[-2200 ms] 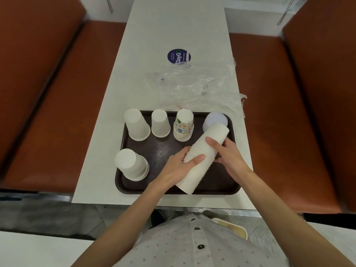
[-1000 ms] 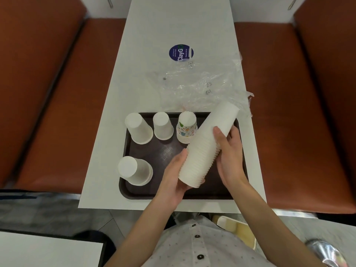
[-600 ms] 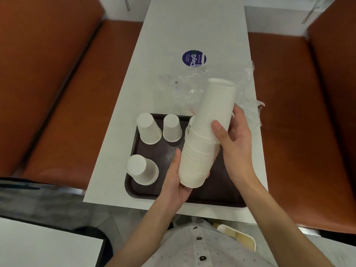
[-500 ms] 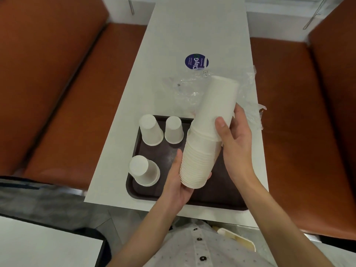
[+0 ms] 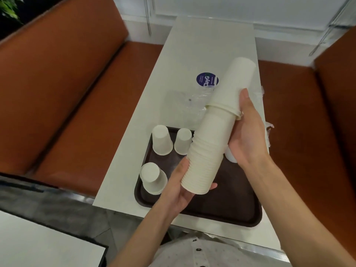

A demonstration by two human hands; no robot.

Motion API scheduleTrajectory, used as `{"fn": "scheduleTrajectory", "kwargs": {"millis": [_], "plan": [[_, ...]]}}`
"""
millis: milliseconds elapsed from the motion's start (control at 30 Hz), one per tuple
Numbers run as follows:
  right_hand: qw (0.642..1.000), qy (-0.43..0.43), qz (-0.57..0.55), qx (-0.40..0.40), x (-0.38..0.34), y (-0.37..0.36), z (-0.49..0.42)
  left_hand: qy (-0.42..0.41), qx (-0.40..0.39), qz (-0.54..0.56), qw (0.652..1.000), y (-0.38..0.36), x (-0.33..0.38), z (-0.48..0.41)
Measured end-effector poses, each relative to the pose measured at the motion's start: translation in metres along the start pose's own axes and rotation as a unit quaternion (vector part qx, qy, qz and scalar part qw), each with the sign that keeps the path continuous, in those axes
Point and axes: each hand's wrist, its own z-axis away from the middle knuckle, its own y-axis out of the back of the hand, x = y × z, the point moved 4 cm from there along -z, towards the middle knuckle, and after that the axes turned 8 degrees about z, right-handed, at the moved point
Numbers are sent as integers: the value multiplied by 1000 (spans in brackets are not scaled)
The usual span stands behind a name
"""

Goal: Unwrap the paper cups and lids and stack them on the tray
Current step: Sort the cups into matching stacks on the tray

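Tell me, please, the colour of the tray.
The tray is dark brown; the head view shows it best.

Long, narrow white desk point(image 5: 202, 41), its far end meeting a white panelled wall point(image 5: 240, 8). Round dark-blue sticker point(image 5: 207, 79) on the desk surface, about mid-length. Booth benches on both sides in orange-brown upholstery: left bench point(image 5: 73, 89) and right bench point(image 5: 308, 122), seat and backrest visible on each. Thin metal rods against the wall, one point(image 5: 148, 18) behind the left bench and others point(image 5: 331, 29) at far right. Grey mottled floor point(image 5: 63, 207) at lower left. Corner of a second white table point(image 5: 38, 245), dark-edged, at bottom left. Green leaves point(image 5: 8, 6) in the top-left corner. Lighting even and soft.
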Motion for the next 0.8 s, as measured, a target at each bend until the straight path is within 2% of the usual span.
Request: {"fn": "scheduleTrajectory", "kwargs": {"millis": [167,400,467,600,700,800], "plan": [[999,14,10,-47,-12,-33,7,-37,-16,-2,999,-2,21,0],[984,106,27,-142,-63,-80,9,-92,-86,-24,992,-24,70,-2],[981,104,15,-166,-71,-93,3,-106,-79,-34,991,-23,85,-4],[981,94,8,-172,-81,-115,-9,-119,-15,-12,993,-12,109,-10],[982,81,15,-168,-82,-124,-17,-146,-54,-30,987,-14,124,-10],[982,67,-12,-174,-78,-126,-24,-137,-60,-19,989,-6,129,-12]]}}
